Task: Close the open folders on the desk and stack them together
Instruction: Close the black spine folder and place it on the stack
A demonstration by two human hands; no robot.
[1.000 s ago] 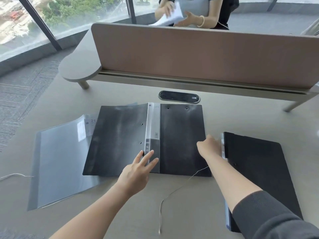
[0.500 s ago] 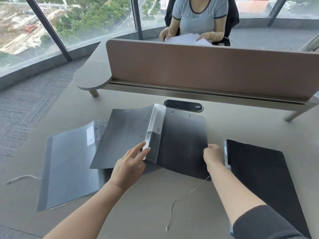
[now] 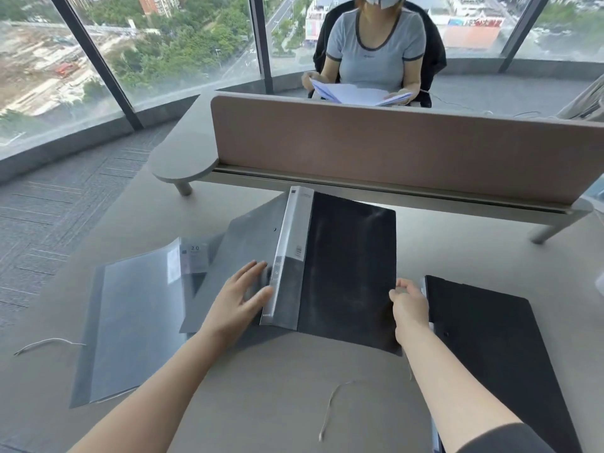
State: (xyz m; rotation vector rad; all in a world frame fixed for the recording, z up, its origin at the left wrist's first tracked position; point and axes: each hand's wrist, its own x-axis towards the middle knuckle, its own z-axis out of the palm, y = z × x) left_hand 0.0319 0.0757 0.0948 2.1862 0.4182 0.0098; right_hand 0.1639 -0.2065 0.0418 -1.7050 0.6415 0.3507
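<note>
A black folder (image 3: pixel 349 269) with a clear spine strip lies partly folded in the middle of the desk, its spine lifted off the surface. My left hand (image 3: pixel 238 299) presses flat against the spine's left side, over the grey left cover (image 3: pixel 242 256). My right hand (image 3: pixel 408 300) pinches the right cover's outer edge. A closed black folder (image 3: pixel 490 348) lies flat at the right, just beside my right hand. At the left an open translucent grey folder (image 3: pixel 130 322) rests flat, partly under the black one.
A brown divider panel (image 3: pixel 392 152) runs across the back of the desk (image 3: pixel 277 403). Behind it a seated person (image 3: pixel 376 50) handles papers. Thin white strings (image 3: pixel 330 407) lie on the desk near the front and far left. The desk's left edge drops to carpet.
The black folder went from lying flat open to having its spine raised and its covers folding together. My left hand moved up against the spine; my right hand kept hold of the right edge.
</note>
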